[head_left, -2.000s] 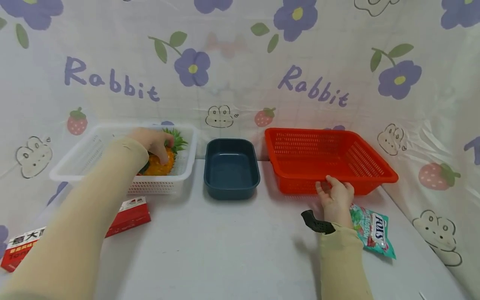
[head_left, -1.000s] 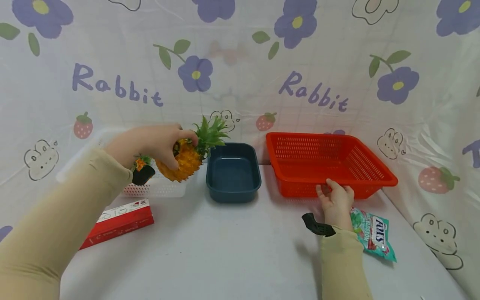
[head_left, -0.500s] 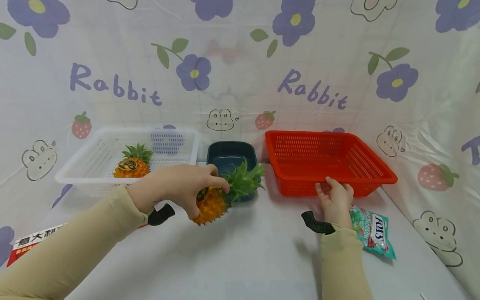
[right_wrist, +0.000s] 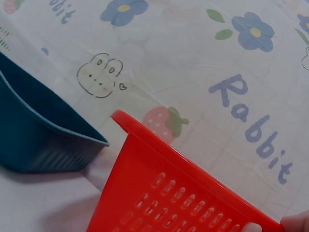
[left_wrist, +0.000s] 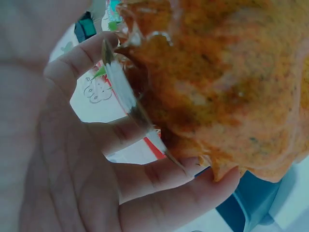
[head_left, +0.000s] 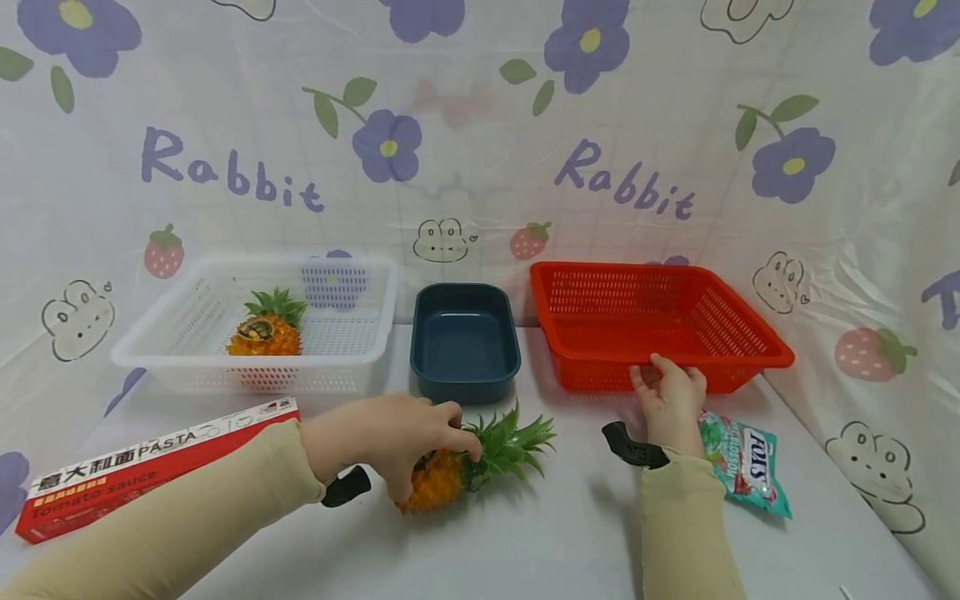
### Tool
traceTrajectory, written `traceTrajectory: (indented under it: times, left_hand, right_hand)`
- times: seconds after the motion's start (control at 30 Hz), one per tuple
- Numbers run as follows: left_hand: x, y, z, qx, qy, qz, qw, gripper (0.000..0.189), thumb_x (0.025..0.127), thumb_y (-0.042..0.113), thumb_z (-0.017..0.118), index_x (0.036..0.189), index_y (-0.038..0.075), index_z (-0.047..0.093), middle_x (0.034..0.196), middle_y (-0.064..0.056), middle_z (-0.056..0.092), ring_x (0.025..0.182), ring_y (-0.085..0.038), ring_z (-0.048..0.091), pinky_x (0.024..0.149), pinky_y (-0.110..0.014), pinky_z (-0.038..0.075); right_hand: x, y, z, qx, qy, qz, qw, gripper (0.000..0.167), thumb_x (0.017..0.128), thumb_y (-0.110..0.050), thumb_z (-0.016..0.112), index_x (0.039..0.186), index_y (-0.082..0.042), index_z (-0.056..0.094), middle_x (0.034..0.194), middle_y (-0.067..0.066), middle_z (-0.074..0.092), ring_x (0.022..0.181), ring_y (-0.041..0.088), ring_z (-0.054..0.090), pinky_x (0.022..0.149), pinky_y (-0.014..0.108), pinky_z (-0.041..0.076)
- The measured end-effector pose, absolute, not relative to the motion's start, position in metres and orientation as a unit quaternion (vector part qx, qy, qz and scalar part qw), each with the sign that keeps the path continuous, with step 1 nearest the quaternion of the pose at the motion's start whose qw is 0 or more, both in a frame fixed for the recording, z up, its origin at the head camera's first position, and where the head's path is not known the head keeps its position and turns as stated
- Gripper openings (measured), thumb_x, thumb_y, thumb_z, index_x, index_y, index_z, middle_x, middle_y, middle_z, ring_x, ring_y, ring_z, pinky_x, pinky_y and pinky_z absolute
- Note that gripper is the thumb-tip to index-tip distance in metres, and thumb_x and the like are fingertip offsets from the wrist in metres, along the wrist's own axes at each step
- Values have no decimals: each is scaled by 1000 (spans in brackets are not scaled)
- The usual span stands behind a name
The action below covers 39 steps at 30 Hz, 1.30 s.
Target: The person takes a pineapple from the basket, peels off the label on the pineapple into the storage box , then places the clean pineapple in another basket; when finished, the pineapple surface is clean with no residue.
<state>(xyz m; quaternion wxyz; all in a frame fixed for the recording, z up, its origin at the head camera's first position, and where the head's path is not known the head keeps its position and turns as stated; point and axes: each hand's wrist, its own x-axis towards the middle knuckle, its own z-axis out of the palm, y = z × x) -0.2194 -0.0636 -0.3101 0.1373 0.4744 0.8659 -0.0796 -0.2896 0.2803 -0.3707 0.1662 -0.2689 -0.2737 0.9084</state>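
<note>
My left hand (head_left: 393, 437) grips a small orange pineapple (head_left: 435, 483) by its body, low over the white table in front of the blue bin. Its green leafy crown points right. In the left wrist view the fingers curl round the orange flesh of the pineapple (left_wrist: 217, 82). My right hand (head_left: 671, 400) pinches the front rim of the red basket (head_left: 600, 371), thumb on the outer wall. The right wrist view shows fingertips at the rim of the red basket (right_wrist: 193, 179). A second pineapple (head_left: 266, 333) with a dark label lies inside the white basket (head_left: 352, 360).
A dark blue bin (head_left: 465, 389) stands between the two baskets. A red and white pasta box (head_left: 150, 467) lies at the left, partly behind my left sleeve. The green candy bag (head_left: 750, 462) lies right of my right wrist. A patterned cloth (head_left: 465, 125) hangs behind.
My left hand has lifted a pineapple out of the white basket and carried it right and toward me, down close to the table. My right hand has stayed at the red basket's rim.
</note>
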Motion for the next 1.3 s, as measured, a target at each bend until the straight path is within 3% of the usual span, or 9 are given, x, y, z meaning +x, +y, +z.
traceTrajectory:
  times: [0.47, 0.63, 0.83, 0.93, 1.1, 1.17, 1.3]
  left_hand:
    - [-220, -53, -316, 474, 863, -116, 129, 88, 58, 25, 86, 129, 44, 38, 115, 5, 46, 87, -16, 50, 69, -26, 47]
    - [-221, -51, -317, 467, 866, -116, 135, 93, 56, 22, 87, 131, 43, 36, 118, 6, 45, 90, -16, 50, 69, -25, 48]
    - [-220, -51, -318, 464, 868, -114, 133, 96, 56, 22, 87, 133, 43, 34, 121, 6, 46, 90, -16, 50, 69, -26, 48]
    - [-219, -52, -317, 461, 870, -109, 135, 96, 57, 21, 87, 134, 43, 34, 121, 6, 46, 88, -15, 50, 69, -26, 48]
    - [-219, -55, -317, 458, 874, -94, 135, 94, 59, 19, 85, 133, 42, 35, 128, 2, 41, 84, -14, 49, 62, -23, 46]
    - [-218, -55, -317, 456, 875, -90, 135, 93, 59, 19, 85, 134, 42, 35, 132, 0, 38, 81, -14, 49, 58, -22, 44]
    - [-218, -56, -317, 452, 878, -76, 139, 93, 59, 19, 86, 134, 40, 35, 136, -1, 34, 78, -14, 48, 55, -21, 43]
  right_hand:
    - [-289, 281, -368, -268, -269, 910, 165, 65, 82, 2, 64, 130, -25, 29, 125, -3, 33, 99, 20, 43, 79, 30, 49]
    - [-287, 283, -367, -293, -263, 905, 162, 68, 81, -2, 68, 128, -28, 26, 117, -6, 34, 101, 17, 42, 81, 29, 49]
    - [-275, 273, -347, -338, -300, 860, 238, 46, 84, -14, 64, 107, -26, 25, 95, -5, 35, 73, 15, 41, 60, 20, 43]
    - [-269, 255, -328, -264, -365, 843, 294, 32, 87, -10, 58, 100, -21, 31, 94, -2, 39, 68, 16, 43, 59, 21, 43]
    - [-260, 218, -306, -20, -570, 750, 335, 28, 85, 5, 52, 102, -15, 42, 92, 3, 47, 74, 16, 51, 67, 21, 49]
    - [-257, 205, -305, 77, -663, 681, 302, 29, 83, 9, 50, 105, -10, 45, 92, 6, 51, 77, 17, 53, 68, 20, 49]
    - [-247, 184, -315, 208, -815, 512, 173, 35, 80, 8, 48, 113, -4, 48, 104, 12, 57, 93, 22, 55, 76, 26, 48]
